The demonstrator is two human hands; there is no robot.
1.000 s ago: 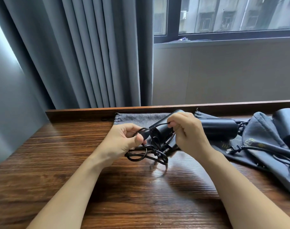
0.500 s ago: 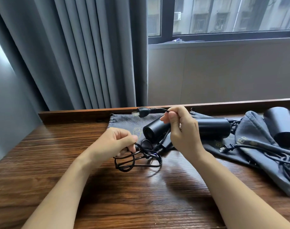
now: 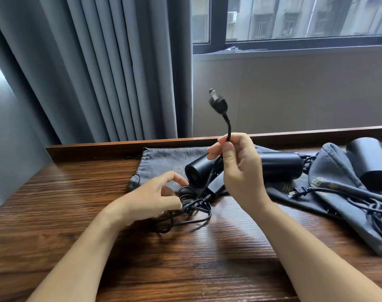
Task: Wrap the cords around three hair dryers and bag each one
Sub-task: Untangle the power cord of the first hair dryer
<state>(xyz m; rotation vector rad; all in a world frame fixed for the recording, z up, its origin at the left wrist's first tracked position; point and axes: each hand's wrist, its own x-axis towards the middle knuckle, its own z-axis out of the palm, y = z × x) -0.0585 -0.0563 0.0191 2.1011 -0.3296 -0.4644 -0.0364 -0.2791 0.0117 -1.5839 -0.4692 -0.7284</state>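
A black hair dryer [image 3: 199, 171] lies on a grey drawstring bag [image 3: 164, 160] at the back of the wooden table [image 3: 76, 214]. My right hand [image 3: 240, 171] is raised above it and pinches its black cord just below the plug [image 3: 218, 102], which sticks up in the air. The rest of that cord [image 3: 185, 214] lies in loose tangled loops on the table, and my left hand [image 3: 153, 199] holds those loops with its fingertips. A second black dryer [image 3: 279, 167] lies behind my right hand. A third dryer [image 3: 370, 162] sits at the far right.
Another grey bag [image 3: 338, 192] lies crumpled at the right with a second plug [image 3: 298, 191] and cord [image 3: 370, 205] across it. A raised wooden ledge [image 3: 120, 147] bounds the table's far edge. Grey curtains [image 3: 98, 73] hang behind at the left, below a window [image 3: 294, 18].
My right hand has lifted the plug end of the cord from dryer height up into the air. My left hand stayed on the tangled loops, shifting slightly.
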